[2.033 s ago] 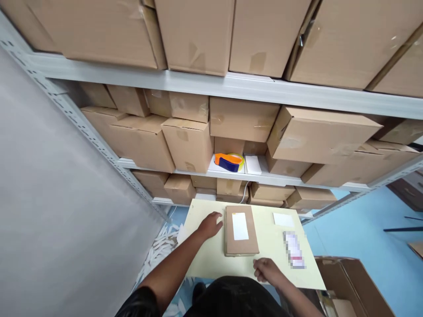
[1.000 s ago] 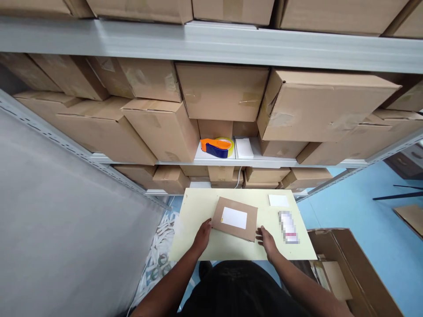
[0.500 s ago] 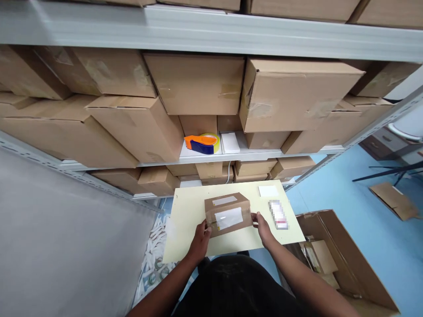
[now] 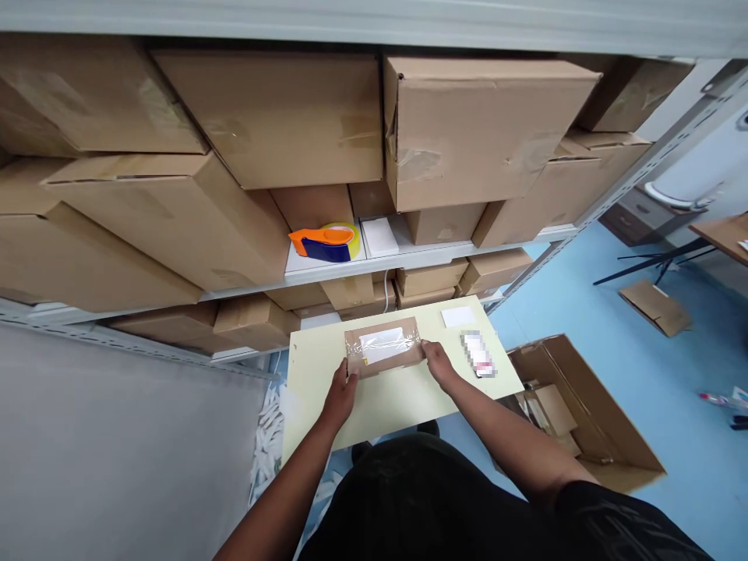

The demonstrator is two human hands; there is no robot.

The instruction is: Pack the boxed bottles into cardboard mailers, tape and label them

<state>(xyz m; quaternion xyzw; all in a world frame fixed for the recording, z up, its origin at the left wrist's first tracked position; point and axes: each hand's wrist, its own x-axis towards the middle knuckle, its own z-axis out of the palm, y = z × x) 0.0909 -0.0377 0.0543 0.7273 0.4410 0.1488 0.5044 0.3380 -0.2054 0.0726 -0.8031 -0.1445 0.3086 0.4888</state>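
A small flat cardboard parcel (image 4: 382, 347) with a white label under clear tape lies on a pale yellow table (image 4: 386, 397). My left hand (image 4: 340, 389) grips its left end, fingers curled on the edge. My right hand (image 4: 438, 363) holds the right end the same way. A white slip (image 4: 459, 316) and a small printed item (image 4: 478, 354) lie on the table to the right of the parcel.
Metal shelving packed with cardboard boxes (image 4: 491, 125) stands behind the table. An orange and blue tape dispenser (image 4: 323, 242) and a white box (image 4: 379, 236) sit on a shelf. An open carton (image 4: 576, 413) is on the blue floor at right. Paper strips (image 4: 266, 436) litter the floor left.
The parcel was turned from lengthwise to crosswise, tipped up on edge, and now lies flat again between both hands. The view has swung down and to the right.
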